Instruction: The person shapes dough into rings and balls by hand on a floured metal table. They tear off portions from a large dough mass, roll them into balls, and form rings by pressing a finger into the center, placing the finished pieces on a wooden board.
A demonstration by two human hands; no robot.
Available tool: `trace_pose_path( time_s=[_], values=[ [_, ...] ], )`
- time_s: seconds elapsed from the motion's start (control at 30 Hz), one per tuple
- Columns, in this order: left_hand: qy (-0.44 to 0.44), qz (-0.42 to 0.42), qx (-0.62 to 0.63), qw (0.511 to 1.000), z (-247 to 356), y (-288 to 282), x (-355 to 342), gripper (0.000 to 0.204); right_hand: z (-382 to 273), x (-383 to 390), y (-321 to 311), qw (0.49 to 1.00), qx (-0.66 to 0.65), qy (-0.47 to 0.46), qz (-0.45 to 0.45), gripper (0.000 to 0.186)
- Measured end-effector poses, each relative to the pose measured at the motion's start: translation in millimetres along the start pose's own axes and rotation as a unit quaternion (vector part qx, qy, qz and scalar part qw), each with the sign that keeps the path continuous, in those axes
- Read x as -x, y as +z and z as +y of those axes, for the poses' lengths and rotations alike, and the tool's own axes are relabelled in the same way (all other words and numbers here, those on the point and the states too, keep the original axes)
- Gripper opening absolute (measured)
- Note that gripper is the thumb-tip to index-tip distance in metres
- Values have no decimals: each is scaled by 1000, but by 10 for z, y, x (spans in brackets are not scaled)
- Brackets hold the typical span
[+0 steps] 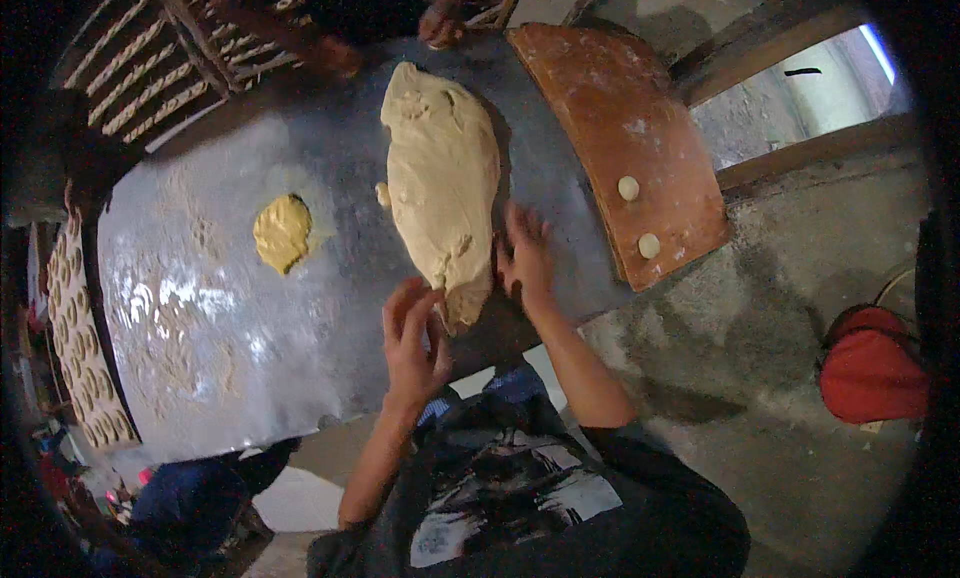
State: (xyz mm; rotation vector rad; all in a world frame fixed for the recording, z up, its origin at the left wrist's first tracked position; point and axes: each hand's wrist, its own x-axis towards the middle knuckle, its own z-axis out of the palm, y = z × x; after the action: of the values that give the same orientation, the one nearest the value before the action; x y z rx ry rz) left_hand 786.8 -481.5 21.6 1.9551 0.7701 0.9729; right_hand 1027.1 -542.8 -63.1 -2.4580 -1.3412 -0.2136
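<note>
A long, thick slab of pale dough (445, 173) lies lengthwise on the grey metal-topped table (330, 348), its narrow, torn-looking end toward me. Beside that near end is my left hand (412, 343), fingers loosely bent and apart, the fingertips touching the dough's left edge. My right hand (525, 258) is along the dough's lower right side, its fingers spread and close to or against the edge; the shadow there hides the exact contact. A small bit of dough (383, 194) sticks out at the slab's left side. To the left rests a yellow, soft lump (283, 233).
An orange-brown board (630, 138) with two small dough balls (649, 245) covers the table's right end. Across the table are another person's hands (440, 23). Racks of shaped dough (150, 68) stand far left; a tray of dough pieces (85, 348) is left. A red object (875, 368) sits right.
</note>
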Motion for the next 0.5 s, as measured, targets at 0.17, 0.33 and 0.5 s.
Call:
trace_pose_path(
  time_s=[0.17, 0.33, 0.5],
  values=[
    [-32, 52, -15, 998, -245, -99, 20, 40, 274, 138, -415, 998, 18, 38, -38, 43],
    [-67, 49, 42, 996, -36, -167, -46, 32, 70, 268, -205, 995, -88, -43, 20, 46],
    [-78, 46, 40, 995, -161, -135, 75, 24, 217, -527, -200, 991, -33, 115, 65, 51]
  ],
)
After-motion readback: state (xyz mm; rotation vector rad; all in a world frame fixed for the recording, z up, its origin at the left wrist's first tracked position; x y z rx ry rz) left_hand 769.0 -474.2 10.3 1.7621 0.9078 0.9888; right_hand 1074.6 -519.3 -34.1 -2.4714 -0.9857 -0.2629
